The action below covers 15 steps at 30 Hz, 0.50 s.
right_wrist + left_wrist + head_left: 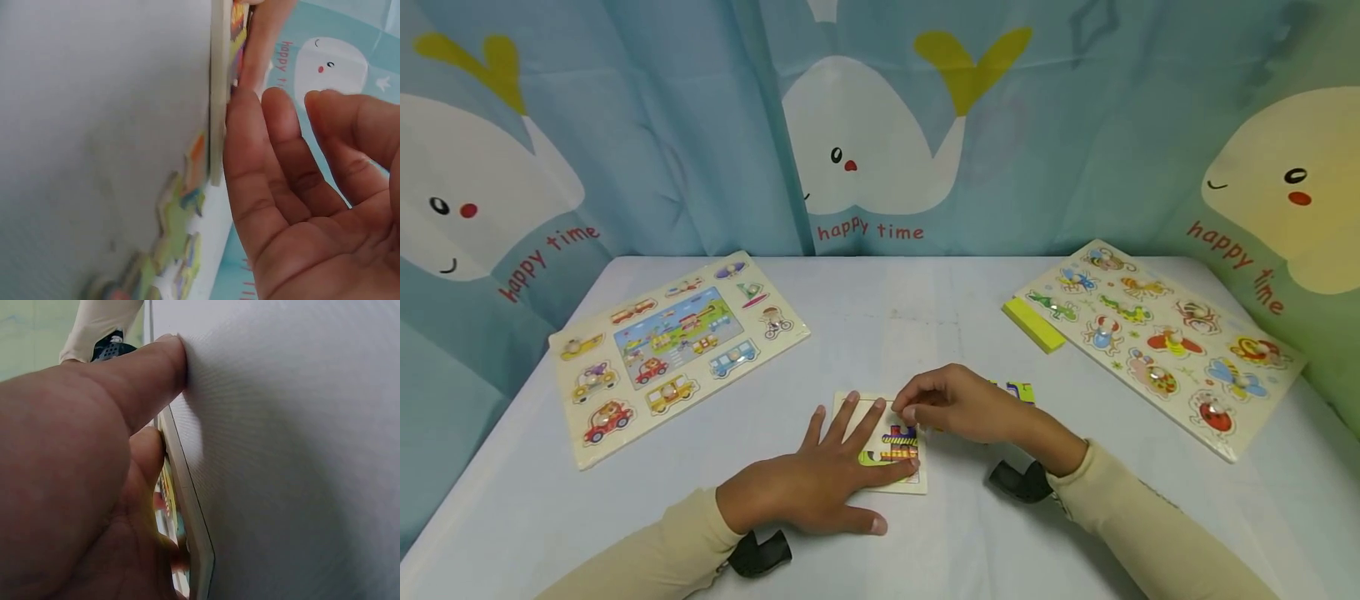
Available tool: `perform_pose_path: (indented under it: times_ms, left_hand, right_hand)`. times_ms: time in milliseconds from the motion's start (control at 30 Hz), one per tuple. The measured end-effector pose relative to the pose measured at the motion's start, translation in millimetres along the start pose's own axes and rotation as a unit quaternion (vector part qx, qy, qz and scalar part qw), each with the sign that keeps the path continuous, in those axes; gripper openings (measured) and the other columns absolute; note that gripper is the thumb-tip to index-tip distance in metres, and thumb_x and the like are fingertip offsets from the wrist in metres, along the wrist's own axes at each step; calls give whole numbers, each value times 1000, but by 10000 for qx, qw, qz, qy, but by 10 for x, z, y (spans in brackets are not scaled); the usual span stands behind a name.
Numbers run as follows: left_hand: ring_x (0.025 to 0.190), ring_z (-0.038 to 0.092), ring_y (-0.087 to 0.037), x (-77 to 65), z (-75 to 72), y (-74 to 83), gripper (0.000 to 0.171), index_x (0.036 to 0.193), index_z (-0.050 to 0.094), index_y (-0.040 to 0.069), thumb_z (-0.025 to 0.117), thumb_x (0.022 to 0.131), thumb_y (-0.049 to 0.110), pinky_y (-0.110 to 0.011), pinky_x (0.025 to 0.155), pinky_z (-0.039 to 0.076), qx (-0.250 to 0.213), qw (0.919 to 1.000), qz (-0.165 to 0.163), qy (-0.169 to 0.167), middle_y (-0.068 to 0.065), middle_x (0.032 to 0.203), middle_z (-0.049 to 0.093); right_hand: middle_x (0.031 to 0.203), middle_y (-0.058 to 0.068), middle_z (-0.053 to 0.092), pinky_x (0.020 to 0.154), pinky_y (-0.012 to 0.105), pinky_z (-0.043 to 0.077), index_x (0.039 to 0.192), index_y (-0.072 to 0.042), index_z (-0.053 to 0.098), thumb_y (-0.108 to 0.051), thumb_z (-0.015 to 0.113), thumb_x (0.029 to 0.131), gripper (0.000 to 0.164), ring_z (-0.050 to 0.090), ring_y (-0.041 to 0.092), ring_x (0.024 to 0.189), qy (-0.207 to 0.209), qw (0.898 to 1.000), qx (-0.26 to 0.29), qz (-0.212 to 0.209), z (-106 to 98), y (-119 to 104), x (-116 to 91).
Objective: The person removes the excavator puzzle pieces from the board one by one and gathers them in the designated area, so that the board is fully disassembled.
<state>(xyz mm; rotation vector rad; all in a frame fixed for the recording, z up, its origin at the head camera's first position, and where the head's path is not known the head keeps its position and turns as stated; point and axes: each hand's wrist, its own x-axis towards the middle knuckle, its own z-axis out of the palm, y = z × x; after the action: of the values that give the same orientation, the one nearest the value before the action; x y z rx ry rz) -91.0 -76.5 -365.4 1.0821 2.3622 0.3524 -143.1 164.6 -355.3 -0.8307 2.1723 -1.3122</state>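
A small wooden jigsaw board (917,482) with a pale frame lies at the front middle of the table, partly filled with colourful pieces. Across its left and middle parts my left hand (823,483) is spread, its fingers resting on the board; the thumb touches the tabletop. At the board's upper right edge is my right hand (958,404), fingers bent and thumb near the index fingertip. No piece shows between those fingertips, and the right wrist view leaves their contact unclear. Loose jigsaw pieces (175,225) lie beside the board, partly hidden behind the right hand in the head view.
A vehicle knob puzzle (677,350) lies at the back left. At the back right, an insect knob puzzle (1157,333) rests with its left corner by a yellow block (1033,325). A curtain with whales (865,133) hangs behind the white table (895,308).
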Motion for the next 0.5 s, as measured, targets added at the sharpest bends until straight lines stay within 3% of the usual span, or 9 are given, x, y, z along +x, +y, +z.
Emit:
perform_pose_path:
  times_ms: [300, 500]
  left_hand:
    - [141, -25, -36, -14, -11, 6, 66, 150, 28, 48, 58, 92, 56, -70, 104, -5, -80, 10000, -23, -2, -9, 161, -15]
    - [141, -26, -35, -21, -7, 7, 66, 150, 28, 48, 57, 92, 57, -69, 104, -6, -90, 10000, -39, -8, -8, 161, -15]
  right_hand:
    - [91, 9, 67, 59, 25, 45, 106, 2, 68, -2, 60, 95, 14, 56, 19, 72, 147, 9998, 101, -27, 11, 22, 11]
    - [100, 9, 68, 72, 27, 50, 106, 1, 68, 1, 62, 93, 14, 61, 18, 83, 164, 9997, 107, -149, 30, 45, 26]
